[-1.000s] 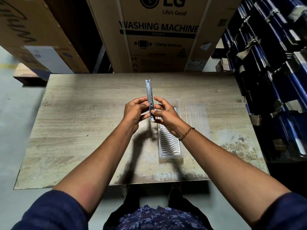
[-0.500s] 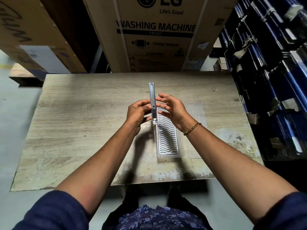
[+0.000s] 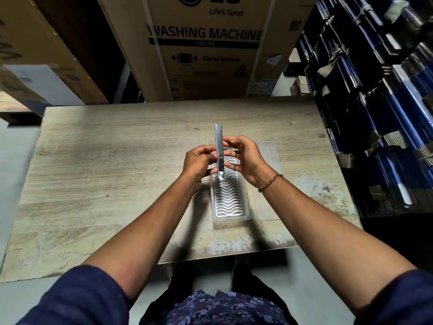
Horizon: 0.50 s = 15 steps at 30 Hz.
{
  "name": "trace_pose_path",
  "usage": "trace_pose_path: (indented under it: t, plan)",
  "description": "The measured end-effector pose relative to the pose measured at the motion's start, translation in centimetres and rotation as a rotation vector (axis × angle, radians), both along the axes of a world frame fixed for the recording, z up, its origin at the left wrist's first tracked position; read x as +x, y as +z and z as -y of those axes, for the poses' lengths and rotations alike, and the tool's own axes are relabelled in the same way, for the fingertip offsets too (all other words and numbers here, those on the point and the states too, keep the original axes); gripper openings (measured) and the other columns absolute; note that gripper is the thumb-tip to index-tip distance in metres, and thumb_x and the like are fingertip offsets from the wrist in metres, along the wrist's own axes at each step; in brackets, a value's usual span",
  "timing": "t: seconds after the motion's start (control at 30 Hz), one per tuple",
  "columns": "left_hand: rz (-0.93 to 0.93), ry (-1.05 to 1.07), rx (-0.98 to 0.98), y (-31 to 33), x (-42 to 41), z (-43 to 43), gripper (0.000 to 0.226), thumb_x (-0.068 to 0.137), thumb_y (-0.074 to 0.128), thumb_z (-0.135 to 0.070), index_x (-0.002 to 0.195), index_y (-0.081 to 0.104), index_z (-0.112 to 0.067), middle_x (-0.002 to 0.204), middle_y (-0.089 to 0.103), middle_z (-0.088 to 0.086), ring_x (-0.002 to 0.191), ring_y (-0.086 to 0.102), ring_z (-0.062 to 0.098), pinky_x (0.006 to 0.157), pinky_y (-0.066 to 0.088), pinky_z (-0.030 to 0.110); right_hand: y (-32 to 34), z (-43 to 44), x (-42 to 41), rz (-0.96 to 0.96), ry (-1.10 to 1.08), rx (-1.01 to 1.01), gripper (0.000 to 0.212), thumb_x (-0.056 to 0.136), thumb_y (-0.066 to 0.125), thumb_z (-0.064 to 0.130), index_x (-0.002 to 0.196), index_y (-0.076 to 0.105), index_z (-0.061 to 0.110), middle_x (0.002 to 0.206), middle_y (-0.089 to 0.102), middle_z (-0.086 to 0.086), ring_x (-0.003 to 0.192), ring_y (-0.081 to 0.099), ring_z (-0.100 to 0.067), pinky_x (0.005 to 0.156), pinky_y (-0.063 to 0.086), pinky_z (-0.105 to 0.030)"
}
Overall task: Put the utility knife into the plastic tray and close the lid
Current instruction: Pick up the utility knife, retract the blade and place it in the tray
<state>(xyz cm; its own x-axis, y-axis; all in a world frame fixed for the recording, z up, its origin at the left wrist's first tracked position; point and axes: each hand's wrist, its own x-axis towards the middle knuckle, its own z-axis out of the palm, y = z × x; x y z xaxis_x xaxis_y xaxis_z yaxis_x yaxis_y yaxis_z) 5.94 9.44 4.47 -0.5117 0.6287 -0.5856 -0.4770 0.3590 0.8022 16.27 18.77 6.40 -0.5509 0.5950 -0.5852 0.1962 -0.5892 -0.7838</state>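
Gripping the knife [image 3: 219, 151] upright between them, left hand [image 3: 198, 161] and right hand [image 3: 246, 158] hover over the open tray [image 3: 228, 202] on the worktop [image 3: 105, 172].

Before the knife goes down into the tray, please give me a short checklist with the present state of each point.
1. Utility knife held by both the left hand and the right hand: ok.
2. Blade pulled in: cannot tell.
3. Plastic tray is empty, its wavy bottom showing: ok.
4. Lid lies open, flat on the table to the right of the tray: ok.
5. Knife runs along the tray's length: ok.
6. Knife already in the tray: not ok, it is above it.
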Motion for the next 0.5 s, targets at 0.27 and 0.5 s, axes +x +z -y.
trace_pose_path:
  t: [0.27,0.5]
  plan:
    - [-0.022,-0.035,-0.033,-1.1,1.8,-0.4,0.041,0.091,0.053,0.012,0.116,0.069,-0.016,0.097,0.071,0.007,0.080,0.070,0.019,0.052,0.059,0.027,-1.1,0.3,1.8,0.051,0.002,-0.027,0.036,0.095,0.039,0.022,0.116,0.068,0.016,0.099,0.069,0.005,0.085,0.063,-0.007,0.061,0.052,-0.024]
    - [-0.033,-0.039,-0.081,-2.6,2.9,-0.6,0.043,0.089,0.052,0.014,0.116,0.070,-0.015,0.097,0.071,0.007,0.080,0.068,0.023,0.054,0.061,0.030,-2.3,1.0,2.6,0.018,-0.033,-0.121,0.033,0.095,0.041,0.023,0.115,0.066,0.014,0.083,0.076,0.007,0.078,0.073,-0.007,0.063,0.058,-0.030]
